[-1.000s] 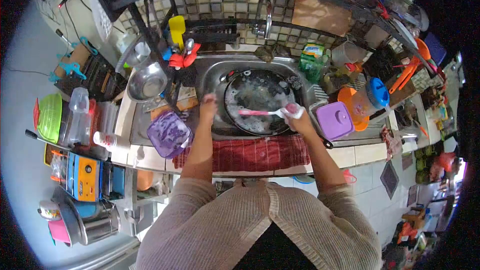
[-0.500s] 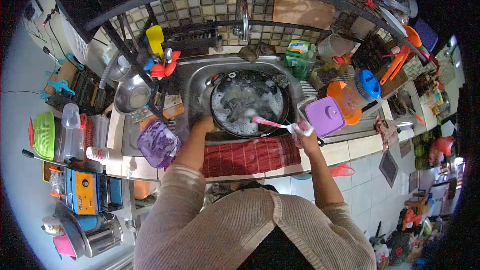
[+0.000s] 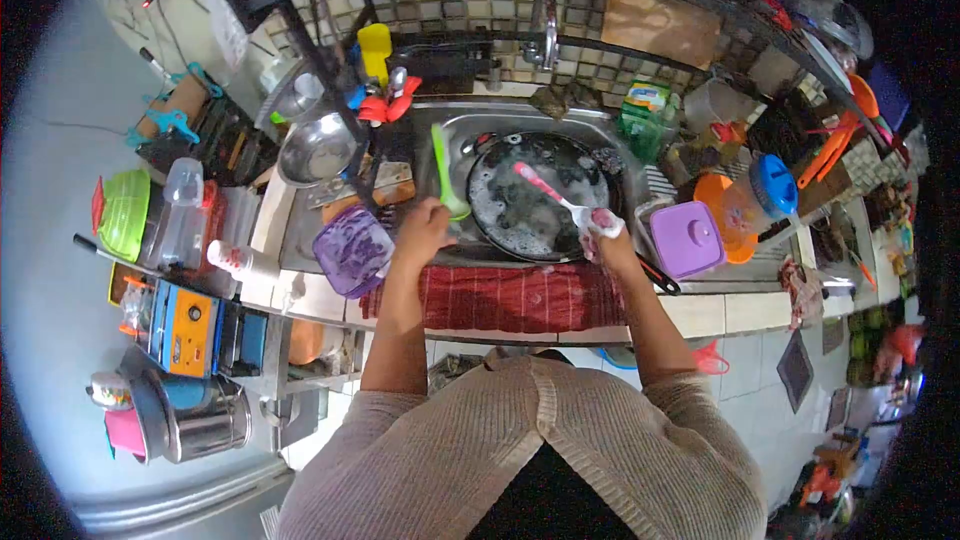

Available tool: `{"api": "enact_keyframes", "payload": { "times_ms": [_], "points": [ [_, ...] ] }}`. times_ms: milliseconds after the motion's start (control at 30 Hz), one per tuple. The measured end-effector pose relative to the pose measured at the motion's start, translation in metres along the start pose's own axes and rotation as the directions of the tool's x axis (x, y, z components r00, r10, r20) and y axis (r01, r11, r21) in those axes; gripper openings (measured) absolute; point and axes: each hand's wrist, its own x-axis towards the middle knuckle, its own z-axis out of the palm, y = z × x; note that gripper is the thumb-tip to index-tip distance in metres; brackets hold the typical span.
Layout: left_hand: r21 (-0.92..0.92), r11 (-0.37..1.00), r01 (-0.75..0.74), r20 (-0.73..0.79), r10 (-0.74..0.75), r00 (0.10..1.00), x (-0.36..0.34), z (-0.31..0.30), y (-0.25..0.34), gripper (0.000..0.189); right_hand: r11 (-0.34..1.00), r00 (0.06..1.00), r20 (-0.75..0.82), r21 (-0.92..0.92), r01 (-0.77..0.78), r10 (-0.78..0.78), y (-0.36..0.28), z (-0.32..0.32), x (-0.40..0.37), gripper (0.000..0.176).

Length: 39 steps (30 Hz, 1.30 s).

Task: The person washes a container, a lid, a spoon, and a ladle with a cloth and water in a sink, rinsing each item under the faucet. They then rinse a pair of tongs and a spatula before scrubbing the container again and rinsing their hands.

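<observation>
A dark round pan (image 3: 540,196) full of soapy water sits in the steel sink (image 3: 432,145). Left of the pan, my left hand (image 3: 425,230) is closed on the lower part of a bright green ladle (image 3: 440,165), its handle pointing up. Over the pan's right side, my right hand (image 3: 606,237) holds a soapy sponge (image 3: 604,226) together with a pink and white spatula (image 3: 538,186), whose pink end points up and left. A purple patterned container (image 3: 354,251) lies left of my left hand. The purple lid (image 3: 687,239) is right of my right hand.
A red cloth (image 3: 510,298) covers the front counter edge. Behind the sink rises a faucet (image 3: 545,30). A green soap pouch (image 3: 643,118) and a blue-lidded jug (image 3: 765,192) are at right. Metal bowls (image 3: 318,152) and a utensil holder (image 3: 388,105) stand at left.
My left hand has come up from the sink's left side with the green ladle. The pink and white spatula now tilts more upright in my right hand. The view has shifted left.
</observation>
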Motion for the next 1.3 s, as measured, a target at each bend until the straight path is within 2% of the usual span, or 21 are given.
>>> {"api": "enact_keyframes", "payload": {
  "times_ms": [33, 100, 167, 233, 300, 367, 467, 633, 700, 733, 833, 867, 967, 1033, 1067, 1100, 1133, 1167, 1233, 1267, 1300],
  "points": [
    [-0.343, 0.934, 0.101, -0.027, -0.117, 0.993, -0.003, 0.007, 0.008, 0.036, 1.000, 1.000, 0.020, -0.001, 0.002, -0.002, 0.001, 0.003, 0.006, 0.012],
    [-0.870, 0.458, 0.184, 0.029, -0.323, 0.946, -0.008, 0.021, 0.022, 0.023, 0.985, 0.994, -0.079, -0.164, 0.057, -0.071, 0.003, 0.009, 0.017, 0.013],
    [-0.872, 0.460, 0.167, -0.017, -0.368, 0.930, -0.013, 0.029, 0.035, 0.019, 0.984, 0.989, -0.068, -0.129, 0.123, -0.133, 0.012, 0.014, 0.030, 0.012],
    [-0.878, 0.456, 0.149, -0.062, -0.416, 0.907, -0.018, 0.037, 0.039, 0.015, 0.994, 0.995, -0.090, -0.099, -0.046, 0.038, 0.020, 0.014, 0.040, 0.011],
    [-0.773, 0.604, 0.194, -0.101, -0.419, 0.902, -0.021, 0.044, 0.038, 0.013, 0.941, 0.961, 0.200, -0.318, -0.119, 0.189, 0.028, 0.018, 0.048, 0.012],
    [-0.742, 0.643, 0.190, -0.140, -0.425, 0.894, -0.028, 0.042, 0.054, 0.012, 0.928, 0.933, 0.209, -0.296, -0.227, 0.294, 0.032, 0.044, 0.046, 0.011],
    [-0.538, 0.827, 0.164, -0.261, -0.348, 0.900, -0.037, 0.038, 0.075, 0.015, 0.965, 0.809, 0.528, -0.177, -0.192, 0.258, 0.034, 0.086, 0.053, 0.012],
    [-0.382, 0.916, 0.123, -0.375, -0.275, 0.885, -0.042, 0.025, 0.101, 0.029, 0.922, 0.652, 0.686, -0.384, -0.053, 0.324, 0.020, 0.170, 0.073, 0.021],
    [-0.315, 0.949, -0.001, -0.442, -0.146, 0.885, -0.045, 0.019, 0.119, 0.020, 0.932, 0.470, 0.863, 0.305, -0.194, -0.185, 0.063, 0.205, 0.093, 0.037],
    [-0.326, 0.943, 0.063, -0.397, -0.197, 0.897, -0.048, 0.017, 0.123, 0.021, 0.795, 0.474, 0.878, 0.241, -0.556, 0.065, 0.054, 0.216, 0.097, 0.028],
    [-0.346, 0.938, 0.008, -0.414, -0.161, 0.896, -0.052, 0.017, 0.123, 0.018, 0.849, 0.429, 0.896, 0.136, -0.511, 0.114, 0.042, 0.221, 0.086, 0.036],
    [-0.418, 0.890, 0.180, -0.282, -0.316, 0.906, -0.056, 0.010, 0.132, 0.014, 0.873, 0.419, 0.897, 0.087, -0.480, 0.141, 0.038, 0.220, 0.082, 0.040],
    [-0.623, 0.775, 0.109, -0.317, -0.377, 0.871, -0.059, 0.021, 0.115, 0.015, 0.917, 0.399, 0.896, -0.021, -0.397, 0.193, 0.011, 0.203, 0.074, 0.050],
    [-0.614, 0.772, 0.163, -0.314, -0.428, 0.847, -0.059, 0.034, 0.090, 0.018, 0.933, 0.551, 0.759, -0.339, -0.119, 0.346, -0.002, 0.169, 0.061, 0.051],
    [-0.600, 0.768, 0.223, -0.302, -0.475, 0.826, -0.057, 0.039, 0.087, 0.022, 0.932, 0.556, 0.755, -0.343, -0.117, 0.348, 0.005, 0.153, 0.066, 0.051],
    [-0.604, 0.767, 0.218, -0.298, -0.470, 0.831, -0.051, 0.045, 0.085, 0.022, 0.903, 0.551, 0.752, -0.134, -0.408, 0.360, 0.012, 0.138, 0.071, 0.048],
    [-0.391, 0.878, 0.277, -0.367, -0.425, 0.827, -0.047, 0.050, 0.086, 0.024, 0.757, 0.546, 0.752, 0.097, -0.646, 0.369, 0.019, 0.125, 0.073, 0.047],
    [-0.154, 0.932, 0.327, -0.423, -0.362, 0.831, -0.042, 0.055, 0.087, 0.025, 0.758, 0.555, 0.746, 0.106, -0.644, 0.368, 0.004, 0.118, 0.057, 0.047],
    [-0.124, 0.945, 0.302, -0.483, -0.323, 0.814, -0.026, 0.088, 0.074, 0.027, 0.701, 0.752, 0.502, 0.341, -0.626, 0.427, -0.049, 0.111, 0.005, 0.042],
    [-0.141, 0.974, 0.180, -0.501, -0.227, 0.835, -0.019, 0.103, 0.075, 0.031, 0.802, 0.679, 0.684, 0.232, -0.550, 0.267, -0.022, 0.096, 0.020, 0.034],
    [-0.155, 0.986, 0.057, -0.518, -0.131, 0.846, -0.015, 0.115, 0.075, 0.035, 0.798, 0.688, 0.676, 0.247, -0.550, 0.265, 0.005, 0.084, 0.033, 0.034]
  ]
}}
